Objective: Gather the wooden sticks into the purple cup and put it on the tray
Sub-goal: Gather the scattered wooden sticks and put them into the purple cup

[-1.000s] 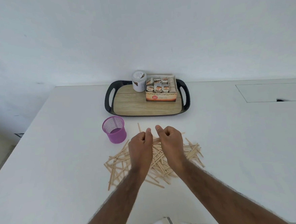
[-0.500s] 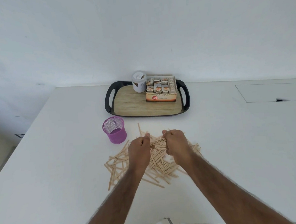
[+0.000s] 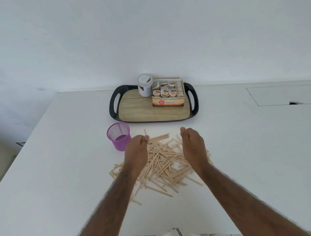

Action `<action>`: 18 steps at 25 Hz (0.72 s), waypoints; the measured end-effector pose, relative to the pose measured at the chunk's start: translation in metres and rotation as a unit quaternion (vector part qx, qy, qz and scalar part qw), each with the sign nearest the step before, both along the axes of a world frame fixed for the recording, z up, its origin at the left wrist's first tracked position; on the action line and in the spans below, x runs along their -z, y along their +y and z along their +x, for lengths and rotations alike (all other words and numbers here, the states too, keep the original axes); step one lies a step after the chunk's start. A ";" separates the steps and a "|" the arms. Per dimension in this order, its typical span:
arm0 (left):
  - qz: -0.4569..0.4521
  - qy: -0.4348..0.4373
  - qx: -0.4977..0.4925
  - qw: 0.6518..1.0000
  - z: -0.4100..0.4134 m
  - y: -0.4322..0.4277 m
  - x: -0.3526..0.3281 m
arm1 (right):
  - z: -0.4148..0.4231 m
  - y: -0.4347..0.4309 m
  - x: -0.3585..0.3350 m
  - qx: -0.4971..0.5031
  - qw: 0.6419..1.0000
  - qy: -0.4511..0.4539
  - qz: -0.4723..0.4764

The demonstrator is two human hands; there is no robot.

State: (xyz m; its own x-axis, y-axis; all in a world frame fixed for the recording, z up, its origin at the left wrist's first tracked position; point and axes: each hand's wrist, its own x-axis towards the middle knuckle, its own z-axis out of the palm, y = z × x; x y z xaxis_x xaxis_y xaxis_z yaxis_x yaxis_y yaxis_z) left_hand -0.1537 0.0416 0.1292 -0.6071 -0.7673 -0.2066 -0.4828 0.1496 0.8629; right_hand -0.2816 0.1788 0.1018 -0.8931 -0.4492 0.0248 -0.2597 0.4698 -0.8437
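Tabletop [image 3: 63,179]: white and flat; carries every item listed below.
Wooden sticks [image 3: 163,165]: loose criss-crossed heap in front of the person, with strays trailing to the near left. None can be seen in the cup.
Left hand [image 3: 137,150]: over the left part of the heap. The grip is curled, and thumb and fingers appear to pinch the ends of a small bundle that juts out to the right.
Right hand [image 3: 192,144]: over the right part of the heap. The grip is spread, fingers straight, holding nothing.
Handling, sticks: judged light, thin, stiff and smooth, so liable to slide over each other and fan out. Best raked together from 2 sides, aligned, then squeezed round the middle of the bundle.
Purple cup [image 3: 119,136]: mesh, upright, mouth open, just left of the left hand. Judged light and easy to tip, so steady it by the wall while loading.
Tray [image 3: 113,106]: black rim, 2 handles, wood-look floor; lies beyond the cup, its near part bare.
Jar [image 3: 145,85] and tea box [image 3: 168,100]: stand touching at the far side of the tray.
Progress: judged early.
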 end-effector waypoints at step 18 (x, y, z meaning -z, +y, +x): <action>-0.310 -0.395 0.213 0.838 0.003 -0.133 -0.010 | -0.016 0.064 0.107 -0.130 0.910 0.166 0.356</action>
